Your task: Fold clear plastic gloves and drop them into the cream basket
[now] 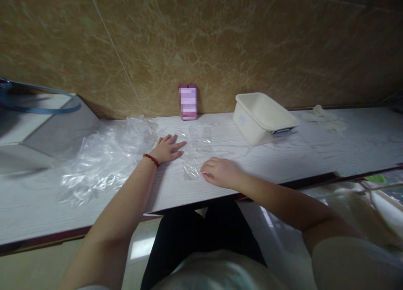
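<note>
A thin, see-through plastic piece [192, 162] lies on the pale wood-grain table, with lobes a little like glove fingers at its far end; its exact kind is hard to make out. My left hand [168, 149], a red bead bracelet at the wrist, rests flat and open with fingers spread by the plastic's left side. Closed in a pinch, my right hand [220, 171] holds the near right edge of this plastic. A small whitish bit with a reddish edge shows at the fingertips. Left of my left hand spreads a crumpled heap of clear plastic [107, 155].
Against the marbled wall leans a phone [188, 103] with a lit screen. A cream plastic bin [252, 122] stands to the right, and pale, crumpled gloves [321, 116] lie beyond it. A white box [59, 126] with a blue strap [47, 110] occupies the left end.
</note>
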### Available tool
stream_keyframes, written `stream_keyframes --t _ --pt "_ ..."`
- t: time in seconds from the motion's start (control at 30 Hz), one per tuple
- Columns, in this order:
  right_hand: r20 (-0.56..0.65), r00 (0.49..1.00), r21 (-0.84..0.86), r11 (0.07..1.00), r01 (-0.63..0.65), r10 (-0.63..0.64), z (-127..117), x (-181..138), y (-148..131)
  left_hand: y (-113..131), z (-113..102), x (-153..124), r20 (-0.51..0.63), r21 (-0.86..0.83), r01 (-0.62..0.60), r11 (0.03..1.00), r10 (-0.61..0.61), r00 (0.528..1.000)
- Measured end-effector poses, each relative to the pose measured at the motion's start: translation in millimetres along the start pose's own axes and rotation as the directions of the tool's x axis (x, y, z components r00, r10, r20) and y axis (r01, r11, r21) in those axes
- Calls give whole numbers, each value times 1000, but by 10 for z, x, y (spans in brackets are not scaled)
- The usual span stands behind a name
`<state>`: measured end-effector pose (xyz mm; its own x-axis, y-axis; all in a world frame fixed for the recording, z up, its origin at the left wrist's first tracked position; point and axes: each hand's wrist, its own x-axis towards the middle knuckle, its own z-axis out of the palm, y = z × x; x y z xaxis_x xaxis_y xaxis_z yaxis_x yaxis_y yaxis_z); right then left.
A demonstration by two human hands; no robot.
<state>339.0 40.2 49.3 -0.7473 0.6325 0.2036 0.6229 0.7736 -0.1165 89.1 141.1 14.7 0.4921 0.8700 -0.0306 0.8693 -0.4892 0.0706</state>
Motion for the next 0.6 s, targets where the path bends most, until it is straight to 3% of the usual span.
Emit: stream_keyframes --t 0.2,0.37,0.6 --pt "171 985 -44 998 35 -27 -203 -250 213 -20 40 14 -148 -20 -100 995 96 984" --pt "233 970 -16 997 74 -68 -221 -379 367 -12 71 48 -313 -43 -276 960 250 916" --pt "158 969 22 981 191 -192 -121 -446 572 23 116 60 -228 -28 -367 930 352 908"
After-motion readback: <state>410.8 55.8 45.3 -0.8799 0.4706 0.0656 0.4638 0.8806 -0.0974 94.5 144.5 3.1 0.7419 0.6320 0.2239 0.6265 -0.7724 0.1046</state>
